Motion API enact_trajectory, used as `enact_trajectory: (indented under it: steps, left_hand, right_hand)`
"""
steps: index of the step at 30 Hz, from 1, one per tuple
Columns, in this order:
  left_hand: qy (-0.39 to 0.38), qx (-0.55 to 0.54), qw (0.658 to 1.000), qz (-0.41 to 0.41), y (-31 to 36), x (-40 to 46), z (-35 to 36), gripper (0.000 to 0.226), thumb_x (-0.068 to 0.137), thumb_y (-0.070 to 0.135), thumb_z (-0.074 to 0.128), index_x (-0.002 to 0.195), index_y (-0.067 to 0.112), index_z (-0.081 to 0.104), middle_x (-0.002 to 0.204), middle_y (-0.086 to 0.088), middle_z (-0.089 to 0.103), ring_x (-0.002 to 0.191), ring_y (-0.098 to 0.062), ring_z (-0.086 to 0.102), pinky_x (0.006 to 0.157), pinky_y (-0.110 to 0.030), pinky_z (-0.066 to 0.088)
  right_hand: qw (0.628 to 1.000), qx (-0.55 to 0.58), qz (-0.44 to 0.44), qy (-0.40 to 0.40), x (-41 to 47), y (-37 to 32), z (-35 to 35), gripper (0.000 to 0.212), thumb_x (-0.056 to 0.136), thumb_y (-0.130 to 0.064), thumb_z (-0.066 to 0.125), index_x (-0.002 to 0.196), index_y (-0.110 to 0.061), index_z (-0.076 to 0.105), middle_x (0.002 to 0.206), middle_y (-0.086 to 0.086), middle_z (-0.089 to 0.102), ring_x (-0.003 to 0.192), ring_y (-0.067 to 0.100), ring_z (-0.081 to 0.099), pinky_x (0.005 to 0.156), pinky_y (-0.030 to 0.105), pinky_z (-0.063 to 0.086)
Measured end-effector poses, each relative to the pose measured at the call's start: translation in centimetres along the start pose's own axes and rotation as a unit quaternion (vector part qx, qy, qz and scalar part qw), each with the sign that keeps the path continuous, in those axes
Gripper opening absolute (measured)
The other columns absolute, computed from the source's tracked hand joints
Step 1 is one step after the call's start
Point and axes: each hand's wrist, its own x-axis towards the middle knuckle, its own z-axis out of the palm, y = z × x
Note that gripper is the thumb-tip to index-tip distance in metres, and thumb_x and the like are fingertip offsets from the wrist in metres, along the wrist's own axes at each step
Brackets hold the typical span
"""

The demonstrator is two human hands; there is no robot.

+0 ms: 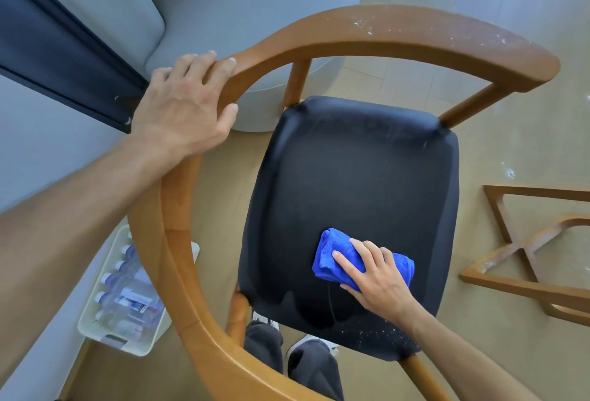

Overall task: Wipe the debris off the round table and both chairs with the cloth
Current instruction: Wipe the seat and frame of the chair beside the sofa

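Note:
A wooden chair with a curved backrest rail (351, 25) and a dark padded seat (351, 183) fills the view from above. My left hand (182, 107) grips the rail at its left bend, fingers over the top and thumb underneath. My right hand (376, 276) presses a folded blue cloth (332, 254) flat onto the near part of the seat. White crumbs speckle the seat's near right corner (380, 333) and the right stretch of the rail (479, 37). The round table is not in view.
A grey sofa (223, 1) stands behind the chair on the left. A white bin of water bottles (124, 298) sits on the floor at lower left. A wooden base frame (526, 260) lies on the floor at right. My legs and shoes (306, 365) are under the chair.

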Motion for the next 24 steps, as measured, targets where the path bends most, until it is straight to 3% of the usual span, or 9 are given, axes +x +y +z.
enact_trajectory:
  steps: [4, 11, 15, 18, 20, 24]
  left_hand:
    - [0.001, -0.004, 1.000, 0.000, 0.0, -0.1, 0.2, 0.060, 0.095, 0.040, 0.042, 0.148, 0.015, 0.028, 0.151, -0.015, 0.033, 0.137, -0.034, 0.031, 0.106, -0.053, 0.030]
    - [-0.001, -0.002, 1.000, -0.001, -0.1, 0.3, 0.0, 0.060, 0.095, 0.039, 0.044, 0.148, 0.015, 0.028, 0.151, -0.015, 0.032, 0.136, -0.034, 0.031, 0.105, -0.053, 0.031]
    - [-0.003, 0.000, 1.000, 0.002, -0.1, 0.2, 0.0, 0.061, 0.094, 0.039, 0.045, 0.148, 0.015, 0.028, 0.151, -0.015, 0.032, 0.136, -0.035, 0.031, 0.105, -0.054, 0.031]
    - [-0.006, -0.006, 1.000, 0.004, 0.0, 0.3, -0.1, 0.062, 0.094, 0.038, 0.046, 0.148, 0.015, 0.028, 0.151, -0.015, 0.032, 0.136, -0.034, 0.031, 0.105, -0.053, 0.031]
    - [-0.006, -0.009, 1.000, 0.001, 0.0, 0.3, -0.2, 0.062, 0.094, 0.038, 0.046, 0.148, 0.015, 0.028, 0.151, -0.015, 0.032, 0.136, -0.034, 0.031, 0.105, -0.053, 0.032]
    - [-0.005, -0.010, 1.000, 0.000, -0.1, 0.3, -0.1, 0.062, 0.093, 0.038, 0.046, 0.148, 0.015, 0.028, 0.151, -0.014, 0.033, 0.135, -0.034, 0.032, 0.104, -0.053, 0.032]
  right_hand:
    - [0.999, 0.010, -0.007, 0.041, -0.2, -0.2, 0.4, 0.051, 0.087, -0.037, 0.058, 0.134, -0.020, 0.047, 0.128, 0.019, 0.046, 0.105, 0.038, 0.051, 0.083, 0.049, 0.045]
    - [1.000, -0.020, -0.009, 0.018, 0.2, 0.0, -1.1, 0.051, 0.085, -0.040, 0.058, 0.132, -0.022, 0.052, 0.134, 0.020, 0.049, 0.113, 0.038, 0.051, 0.090, 0.051, 0.041]
    - [1.000, -0.008, -0.002, 0.011, 0.5, -0.9, -1.8, 0.066, 0.070, -0.031, 0.077, 0.129, -0.020, 0.051, 0.123, 0.019, 0.049, 0.100, 0.036, 0.051, 0.077, 0.048, 0.045]
    - [0.996, 0.056, -0.039, -0.049, 1.7, 0.7, -3.3, 0.073, 0.060, -0.022, 0.075, 0.128, -0.019, 0.050, 0.119, 0.015, 0.051, 0.093, 0.034, 0.055, 0.072, 0.042, 0.052]
    - [0.988, 0.123, -0.027, -0.094, 3.0, 3.3, -5.1, 0.069, 0.064, -0.025, 0.068, 0.132, -0.021, 0.051, 0.124, 0.010, 0.053, 0.099, 0.032, 0.057, 0.082, 0.039, 0.053]
    - [0.968, 0.207, 0.114, -0.078, 6.0, 8.0, -8.7, 0.057, 0.084, -0.021, 0.059, 0.140, -0.019, 0.048, 0.134, 0.002, 0.052, 0.122, 0.026, 0.047, 0.102, 0.040, 0.040]
